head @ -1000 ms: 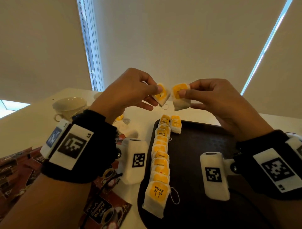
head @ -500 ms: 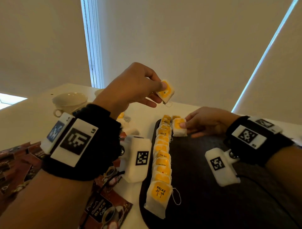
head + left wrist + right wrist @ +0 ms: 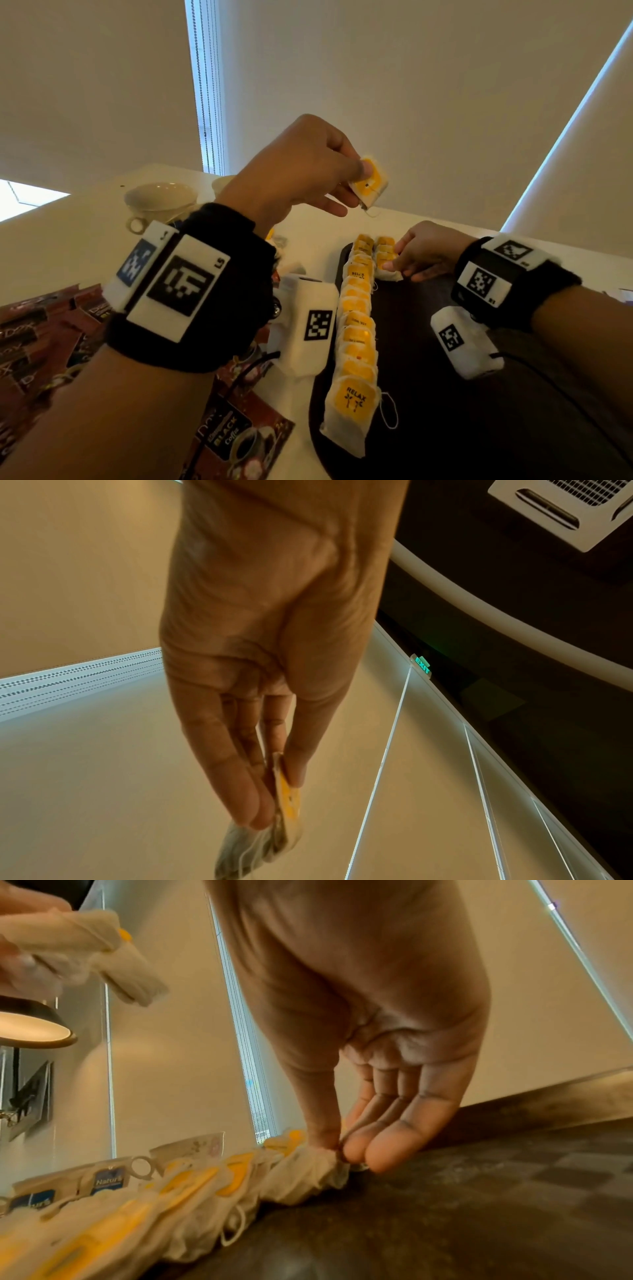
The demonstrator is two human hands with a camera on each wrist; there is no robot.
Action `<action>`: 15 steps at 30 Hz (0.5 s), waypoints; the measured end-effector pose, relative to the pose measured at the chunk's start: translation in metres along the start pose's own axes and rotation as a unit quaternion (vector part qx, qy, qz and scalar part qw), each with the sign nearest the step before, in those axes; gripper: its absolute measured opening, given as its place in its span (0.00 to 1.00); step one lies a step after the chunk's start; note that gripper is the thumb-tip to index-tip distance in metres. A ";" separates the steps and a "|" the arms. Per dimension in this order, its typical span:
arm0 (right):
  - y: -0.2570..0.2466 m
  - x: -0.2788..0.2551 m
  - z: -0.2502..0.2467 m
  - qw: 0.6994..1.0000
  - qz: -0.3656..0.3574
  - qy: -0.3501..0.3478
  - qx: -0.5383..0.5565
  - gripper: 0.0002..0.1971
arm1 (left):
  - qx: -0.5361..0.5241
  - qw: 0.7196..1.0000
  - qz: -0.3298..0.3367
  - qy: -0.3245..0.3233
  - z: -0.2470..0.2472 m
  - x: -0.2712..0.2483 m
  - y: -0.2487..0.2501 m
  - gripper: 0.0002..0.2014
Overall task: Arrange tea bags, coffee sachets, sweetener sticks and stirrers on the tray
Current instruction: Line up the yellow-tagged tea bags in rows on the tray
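Observation:
My left hand (image 3: pixel 358 173) is raised above the table and pinches a yellow-labelled tea bag (image 3: pixel 370 181) between thumb and fingers; the left wrist view shows that tea bag (image 3: pixel 289 802) edge-on in the left hand (image 3: pixel 277 796). A long row of tea bags (image 3: pixel 356 329) lies along the left side of the dark tray (image 3: pixel 479 428). A short second row starts at the tray's far end. There my right hand (image 3: pixel 394 266) pinches a tea bag (image 3: pixel 388 274) down on the tray. In the right wrist view thumb and fingers of the right hand (image 3: pixel 342 1150) grip that bag (image 3: pixel 308 1172).
Brown coffee sachets (image 3: pixel 51 335) lie spread on the table left of the tray, one marked BLACK Coffee (image 3: pixel 233 442) near me. Two white cups (image 3: pixel 161 202) stand at the far left. Blue-labelled sachets (image 3: pixel 109 1177) lie beyond the tea-bag row. The tray's right half is bare.
My right hand has come down from beside the left hand and set its tea bag on the tray's second row. The left hand stays raised with its bag.

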State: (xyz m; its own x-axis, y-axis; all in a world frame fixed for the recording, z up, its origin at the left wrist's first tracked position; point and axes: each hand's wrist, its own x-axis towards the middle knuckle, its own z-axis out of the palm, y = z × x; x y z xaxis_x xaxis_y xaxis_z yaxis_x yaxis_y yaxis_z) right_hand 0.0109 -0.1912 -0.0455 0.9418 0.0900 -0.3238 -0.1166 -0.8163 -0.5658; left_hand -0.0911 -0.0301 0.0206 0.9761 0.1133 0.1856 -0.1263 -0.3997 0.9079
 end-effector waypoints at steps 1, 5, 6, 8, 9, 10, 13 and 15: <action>0.001 0.000 0.000 1.000 -0.003 0.001 0.001 0.12 | 0.000 1.000 0.001 -0.001 0.000 0.000 0.000 0.05; 0.003 -0.004 -0.006 0.999 -0.041 0.022 -0.001 0.14 | 0.001 1.000 0.000 -0.004 0.000 0.000 0.000 0.05; 0.003 -0.006 -0.008 0.998 -0.052 0.022 -0.008 0.14 | 0.002 1.000 0.000 -0.003 0.000 0.000 0.001 0.05; 0.002 -0.010 -0.008 0.997 -0.063 0.003 -0.047 0.13 | 0.006 1.000 0.002 -0.003 0.001 0.000 0.001 0.05; 0.001 -0.013 -0.007 0.995 -0.064 -0.011 -0.079 0.13 | 0.009 1.000 0.001 -0.004 0.001 0.000 0.001 0.06; 0.000 -0.014 -0.004 0.992 -0.064 -0.022 -0.109 0.13 | 0.011 1.000 0.000 -0.005 0.002 0.000 0.001 0.06; -0.001 -0.014 0.003 0.987 -0.073 -0.022 -0.138 0.15 | 0.010 1.000 -0.003 -0.008 0.002 -0.001 0.001 0.05; -0.002 -0.011 0.003 0.990 -0.080 -0.010 -0.113 0.16 | 0.012 1.000 -0.004 -0.006 0.002 -0.001 0.001 0.05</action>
State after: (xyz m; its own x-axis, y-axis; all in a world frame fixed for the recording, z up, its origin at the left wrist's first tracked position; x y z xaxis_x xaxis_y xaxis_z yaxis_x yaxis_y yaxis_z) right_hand -0.0007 -0.1886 -0.0430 0.9358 0.2375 -0.2604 0.1089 -0.8975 -0.4274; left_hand -0.0920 -0.0328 0.0207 0.9791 0.1055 0.1737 -0.1144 -0.4204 0.9001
